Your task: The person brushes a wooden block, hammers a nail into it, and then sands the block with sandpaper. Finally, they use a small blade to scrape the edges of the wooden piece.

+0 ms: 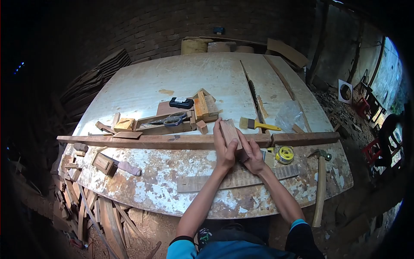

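Note:
A pale wooden block [230,131] is held up over the table's near half, tilted, between my two hands. My left hand [225,151] is closed round its left side, with the thumb across its face. My right hand [253,157] grips the block's right side, a finger running along its edge. Something dark shows below the block by the right palm; I cannot make out what it is. Under my wrists lies a flat, ridged wooden strip [200,183]. Just beyond the hands a long wooden beam [181,142] crosses the table. A yellow tape measure [284,154] sits right of my right hand.
A yellow-handled paintbrush [263,125], scissors [174,119], a black device [181,102] and wooden pieces [205,105] lie beyond the beam on the worn table [146,190]. A hammer [320,185] overhangs the front right edge. Scrap wood [108,216] is heaped at lower left.

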A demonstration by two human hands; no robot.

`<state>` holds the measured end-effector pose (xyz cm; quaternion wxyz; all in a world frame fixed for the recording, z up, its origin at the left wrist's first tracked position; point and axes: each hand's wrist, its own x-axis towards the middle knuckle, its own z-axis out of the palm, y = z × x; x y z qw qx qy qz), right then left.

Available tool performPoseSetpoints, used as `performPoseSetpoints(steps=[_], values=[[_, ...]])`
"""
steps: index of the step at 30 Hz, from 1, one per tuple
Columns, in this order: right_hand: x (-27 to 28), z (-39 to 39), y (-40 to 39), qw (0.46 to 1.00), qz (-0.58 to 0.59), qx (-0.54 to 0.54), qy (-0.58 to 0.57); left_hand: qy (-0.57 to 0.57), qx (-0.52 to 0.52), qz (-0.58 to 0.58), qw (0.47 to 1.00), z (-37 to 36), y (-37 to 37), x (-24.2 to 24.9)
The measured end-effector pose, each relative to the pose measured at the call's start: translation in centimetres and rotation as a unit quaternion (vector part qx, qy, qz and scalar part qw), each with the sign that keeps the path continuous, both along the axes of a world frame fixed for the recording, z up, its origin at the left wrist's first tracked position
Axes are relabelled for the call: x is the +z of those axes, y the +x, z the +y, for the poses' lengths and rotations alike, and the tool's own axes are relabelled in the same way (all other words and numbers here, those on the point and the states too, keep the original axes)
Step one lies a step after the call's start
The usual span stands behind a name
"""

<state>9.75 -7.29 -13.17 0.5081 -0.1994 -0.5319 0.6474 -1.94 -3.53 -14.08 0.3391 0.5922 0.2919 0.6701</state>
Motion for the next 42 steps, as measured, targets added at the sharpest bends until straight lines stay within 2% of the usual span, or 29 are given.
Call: performPoseSetpoints(steps=[2,5,7,9,10,11,12,13,15,16,19,20,21,23,26,29,30,33,35,37,38,39,41,42], values=[[0.8,-0.2,-0.6,1.0,0.019,0.003,0.019,0.001,-0.006,-0.025,1.0,-0.7,-0.2,0.6],[1.6,0.2,-1.8,0.987,-0.02,-0.058,0.15,-0.006,-0.037,-0.114,0.993,-0.2,-0.3,0.9],[2.0,1.3,-2.2,0.963,-0.16,-0.115,0.184,-0.019,-0.042,-0.154,0.987,0.6,-0.8,0.6],[2.6,2.3,-2.9,0.927,-0.265,-0.166,0.208,-0.001,-0.015,-0.114,0.993,0.7,-1.0,0.5],[1.7,3.8,-2.8,0.957,-0.222,-0.14,0.125,0.0,0.0,-0.098,0.995,0.4,-0.9,0.8],[1.1,4.9,-2.5,0.965,-0.208,-0.131,0.095,0.002,0.013,-0.081,0.997,0.3,-0.6,0.9],[1.5,4.1,-2.7,0.956,-0.227,-0.148,0.114,0.005,0.008,-0.083,0.996,0.4,-0.4,0.8],[2.3,3.1,-2.9,0.945,-0.246,-0.166,0.14,0.0,-0.013,-0.102,0.995,0.6,-0.5,1.1],[2.8,1.2,-3.4,0.89,-0.295,-0.182,0.295,-0.012,-0.051,-0.146,0.988,0.6,-1.0,1.2],[2.9,2.0,-2.9,0.896,-0.29,-0.156,0.299,-0.026,-0.04,-0.144,0.988,0.8,-1.1,0.9],[2.4,4.8,-2.5,0.961,-0.211,-0.146,0.107,-0.006,0.025,-0.048,0.999,0.1,-0.2,1.3],[2.0,4.1,-2.6,0.947,-0.228,-0.159,0.16,-0.011,0.023,-0.058,0.998,0.2,-0.5,1.5],[2.9,2.3,-2.9,0.907,-0.273,-0.173,0.269,0.005,-0.012,-0.109,0.994,1.1,-0.8,0.6],[3.8,1.5,-3.1,0.899,-0.291,-0.125,0.304,0.002,-0.002,-0.118,0.993,0.9,-1.1,1.1],[2.8,6.3,-2.7,0.959,-0.207,-0.16,0.11,0.003,0.043,-0.007,0.999,0.0,-0.4,1.4],[3.2,1.4,-3.1,0.883,-0.316,-0.161,0.308,0.016,0.009,-0.122,0.992,1.6,-0.9,0.1],[3.0,1.0,-3.3,0.869,-0.317,-0.157,0.347,0.025,0.021,-0.11,0.993,1.5,-1.1,0.3],[2.4,5.8,-2.4,0.969,-0.181,-0.138,0.091,0.017,0.038,0.01,0.999,0.2,-0.6,1.5],[2.8,3.9,-2.8,0.942,-0.244,-0.166,0.163,0.013,0.028,-0.023,0.999,0.5,-0.9,1.5],[3.4,0.0,-3.7,0.874,-0.34,-0.142,0.317,-0.029,0.028,-0.064,0.997,1.4,-1.6,0.6],[4.3,0.2,-3.7,0.897,-0.31,-0.121,0.29,-0.037,0.032,-0.114,0.992,0.7,-1.0,2.1],[4.5,1.6,-3.3,0.916,-0.287,-0.115,0.255,-0.002,0.009,-0.042,0.999,1.7,-2.0,0.4],[4.1,5.6,-3.2,0.94,-0.24,-0.159,0.183,0.015,0.056,-0.001,0.998,0.4,-1.0,1.7],[3.8,6.1,-3.3,0.939,-0.244,-0.164,0.179,0.02,0.048,-0.008,0.999,0.6,-1.2,1.7]])
